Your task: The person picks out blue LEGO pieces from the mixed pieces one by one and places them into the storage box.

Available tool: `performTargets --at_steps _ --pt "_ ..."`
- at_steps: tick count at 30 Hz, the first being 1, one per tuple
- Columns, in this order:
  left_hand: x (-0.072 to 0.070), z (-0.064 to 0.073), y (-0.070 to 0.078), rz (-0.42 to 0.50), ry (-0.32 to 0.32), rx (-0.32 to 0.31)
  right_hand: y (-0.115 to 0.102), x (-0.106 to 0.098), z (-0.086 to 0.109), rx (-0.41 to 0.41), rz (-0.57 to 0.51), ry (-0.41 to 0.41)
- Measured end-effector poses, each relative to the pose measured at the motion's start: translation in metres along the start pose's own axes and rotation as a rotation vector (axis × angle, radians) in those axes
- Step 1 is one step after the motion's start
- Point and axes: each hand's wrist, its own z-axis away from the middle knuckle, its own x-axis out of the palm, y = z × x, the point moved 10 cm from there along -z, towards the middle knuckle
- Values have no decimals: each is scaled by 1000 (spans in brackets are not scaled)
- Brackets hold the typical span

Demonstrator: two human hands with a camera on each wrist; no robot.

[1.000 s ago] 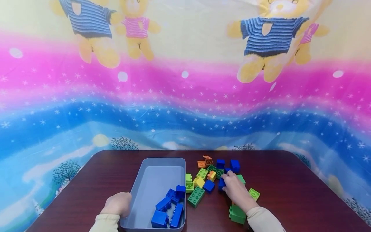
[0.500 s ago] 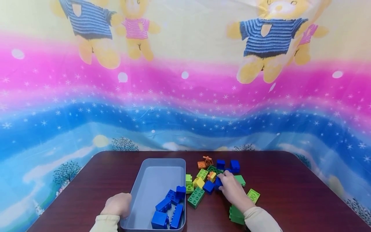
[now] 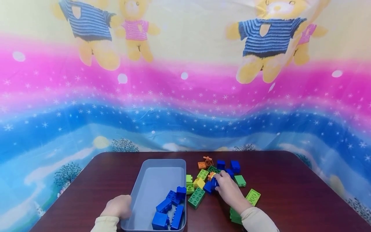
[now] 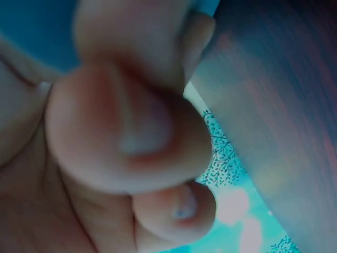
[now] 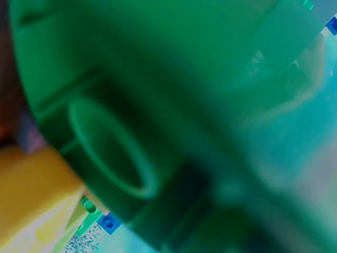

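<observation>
A grey tray [image 3: 156,162] stands left of centre on the table, with several blue bricks [image 3: 160,220] at its near right end. My left hand [image 3: 117,207] is at the tray's left rim and grips it; curled fingers [image 4: 126,126] fill the left wrist view. Over the loose bricks, my right hand [image 3: 230,190] pinches a blue brick [image 3: 214,184] between thumb and fingers, partly hidden by them. That brick is beside another blue brick [image 3: 207,187] and an orange-and-yellow one [image 3: 211,176]. A green brick [image 5: 116,142] fills much of the right wrist view, hiding the fingers' work.
Around the right hand lie green [image 3: 196,197], yellow [image 3: 199,183], orange [image 3: 201,165] and blue bricks [image 3: 235,166]. A lime brick [image 3: 253,197] and a green brick [image 3: 235,216] are beside the right forearm. A printed cloth [image 3: 185,96] hangs behind the dark table [image 3: 290,193].
My right hand has shifted left with the blue brick, bringing it against or close to the other blue brick. The left hand and tray have stayed in place.
</observation>
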Motion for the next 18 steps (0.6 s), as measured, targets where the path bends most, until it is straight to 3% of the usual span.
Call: performTargets --at_steps 4,18 --pt "-1 -1 1 -31 19 5 -5 -2 -1 -20 -18 17" --pt "-3 -1 3 -42 -2 -6 -30 -2 -11 -55 -34 31"
